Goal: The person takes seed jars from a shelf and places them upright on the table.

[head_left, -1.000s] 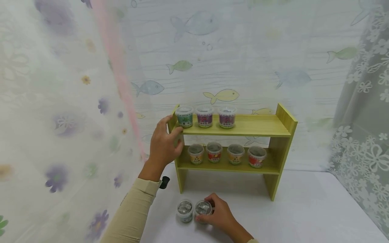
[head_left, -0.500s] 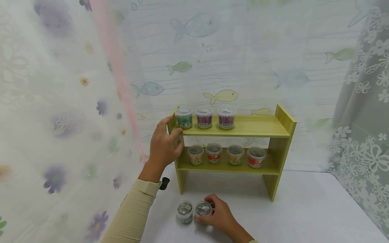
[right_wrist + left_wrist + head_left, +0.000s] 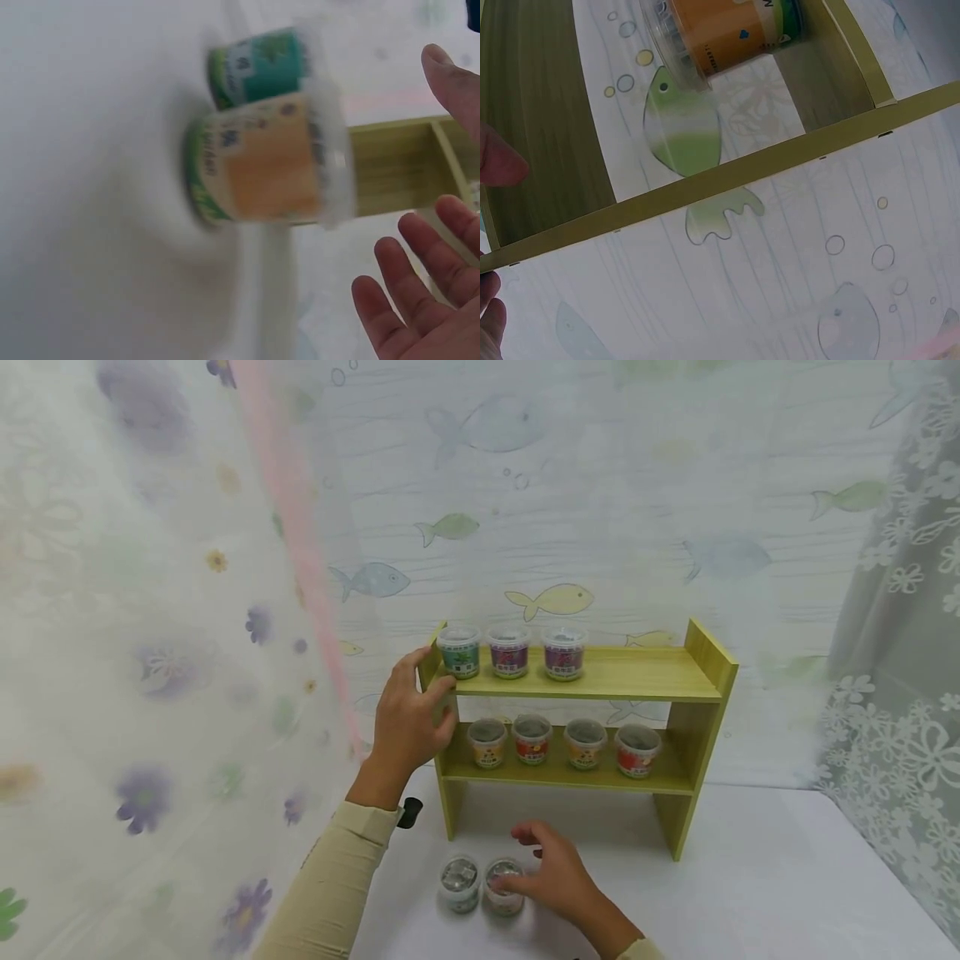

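My left hand (image 3: 409, 727) holds the left side panel of a small two-tier wooden shelf (image 3: 592, 781); in the left wrist view the thumb (image 3: 501, 159) and fingers (image 3: 490, 319) lie on opposite sides of the panel. On the white table stand two lidded plastic cups side by side, one with a green label (image 3: 262, 66) and one with an orange label (image 3: 262, 161). Fingers spread, my right hand (image 3: 558, 878) hovers at the orange-labelled cup. In the head view its thumb overlaps that cup's lid, but the right wrist view shows a gap between hand and cup.
On the top shelf are a green-labelled cup (image 3: 460, 660) and two purple-labelled cups (image 3: 509, 660). Several orange- and red-labelled cups (image 3: 532, 747) line the lower shelf. A fish-patterned curtain (image 3: 630, 485) hangs behind, and a flowered curtain (image 3: 172, 693) at the left.
My right hand has let go of the orange-labelled cup; its fingers have opened and lifted off to the right. The left hand keeps its hold on the shelf.
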`<state>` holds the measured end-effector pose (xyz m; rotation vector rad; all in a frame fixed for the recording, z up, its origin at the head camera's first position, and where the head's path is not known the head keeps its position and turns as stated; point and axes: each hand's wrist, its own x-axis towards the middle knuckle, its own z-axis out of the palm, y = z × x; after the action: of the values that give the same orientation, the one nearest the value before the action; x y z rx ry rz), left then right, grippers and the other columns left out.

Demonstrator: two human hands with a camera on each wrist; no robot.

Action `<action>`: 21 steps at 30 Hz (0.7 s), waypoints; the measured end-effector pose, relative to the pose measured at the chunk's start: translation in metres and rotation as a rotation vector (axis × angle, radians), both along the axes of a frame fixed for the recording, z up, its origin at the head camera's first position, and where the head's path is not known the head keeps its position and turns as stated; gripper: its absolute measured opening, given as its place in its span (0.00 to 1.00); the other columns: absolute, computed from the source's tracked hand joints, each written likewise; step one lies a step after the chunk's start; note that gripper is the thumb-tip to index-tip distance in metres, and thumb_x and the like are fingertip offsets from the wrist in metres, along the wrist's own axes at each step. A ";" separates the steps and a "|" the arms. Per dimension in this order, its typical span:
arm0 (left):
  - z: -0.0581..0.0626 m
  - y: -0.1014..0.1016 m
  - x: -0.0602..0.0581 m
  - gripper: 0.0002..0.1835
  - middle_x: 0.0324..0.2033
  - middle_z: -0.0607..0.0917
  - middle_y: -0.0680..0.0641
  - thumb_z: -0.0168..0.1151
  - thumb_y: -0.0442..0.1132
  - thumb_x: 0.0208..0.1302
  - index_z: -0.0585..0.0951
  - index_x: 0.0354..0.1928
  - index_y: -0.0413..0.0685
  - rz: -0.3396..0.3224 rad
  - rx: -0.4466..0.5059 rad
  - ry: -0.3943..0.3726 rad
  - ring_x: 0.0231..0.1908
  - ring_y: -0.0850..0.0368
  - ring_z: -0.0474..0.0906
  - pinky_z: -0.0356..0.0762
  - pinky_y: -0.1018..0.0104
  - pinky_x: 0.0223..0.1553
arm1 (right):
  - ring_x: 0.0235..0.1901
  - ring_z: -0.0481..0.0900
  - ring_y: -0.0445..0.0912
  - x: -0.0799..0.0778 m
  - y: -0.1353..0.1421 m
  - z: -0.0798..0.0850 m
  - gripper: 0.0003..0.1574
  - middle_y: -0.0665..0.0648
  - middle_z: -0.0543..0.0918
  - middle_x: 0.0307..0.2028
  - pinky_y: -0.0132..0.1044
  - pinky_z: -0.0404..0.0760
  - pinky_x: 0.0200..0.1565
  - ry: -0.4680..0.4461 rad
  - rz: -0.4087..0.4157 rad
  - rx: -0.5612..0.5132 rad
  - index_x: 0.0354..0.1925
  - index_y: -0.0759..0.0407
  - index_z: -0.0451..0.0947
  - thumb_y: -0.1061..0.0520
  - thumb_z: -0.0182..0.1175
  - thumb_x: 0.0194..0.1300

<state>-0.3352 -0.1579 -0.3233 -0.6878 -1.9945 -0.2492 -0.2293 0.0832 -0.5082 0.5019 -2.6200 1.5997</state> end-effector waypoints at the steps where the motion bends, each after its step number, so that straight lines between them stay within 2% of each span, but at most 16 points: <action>1: 0.000 0.000 0.000 0.18 0.70 0.69 0.33 0.70 0.38 0.56 0.88 0.51 0.49 0.003 0.000 -0.002 0.69 0.37 0.69 0.75 0.43 0.65 | 0.60 0.79 0.58 0.000 0.001 0.004 0.43 0.51 0.82 0.55 0.57 0.80 0.60 0.013 -0.001 0.005 0.58 0.51 0.76 0.38 0.81 0.49; 9: 0.000 0.000 0.002 0.18 0.70 0.69 0.33 0.69 0.39 0.58 0.87 0.52 0.50 0.002 -0.001 -0.020 0.69 0.37 0.69 0.75 0.43 0.65 | 0.59 0.80 0.50 -0.001 0.011 0.031 0.43 0.46 0.82 0.55 0.55 0.80 0.60 0.104 -0.019 0.060 0.57 0.45 0.77 0.32 0.80 0.47; 15: 0.000 0.000 0.004 0.18 0.71 0.69 0.33 0.68 0.40 0.59 0.87 0.52 0.50 0.001 0.001 -0.027 0.70 0.37 0.68 0.74 0.44 0.66 | 0.56 0.81 0.45 -0.005 0.016 0.052 0.42 0.45 0.82 0.54 0.50 0.82 0.58 0.211 -0.032 0.049 0.56 0.45 0.78 0.36 0.82 0.46; 21: 0.001 0.000 0.003 0.20 0.70 0.68 0.33 0.71 0.38 0.56 0.87 0.53 0.49 0.006 0.004 -0.030 0.69 0.37 0.68 0.73 0.45 0.67 | 0.56 0.82 0.49 -0.006 0.019 0.069 0.42 0.47 0.84 0.52 0.53 0.82 0.57 0.284 -0.049 0.048 0.55 0.48 0.80 0.40 0.84 0.44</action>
<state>-0.3319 -0.1579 -0.3225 -0.6790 -2.0236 -0.2615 -0.2355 0.1019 -0.4388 0.6115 -2.4436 1.3425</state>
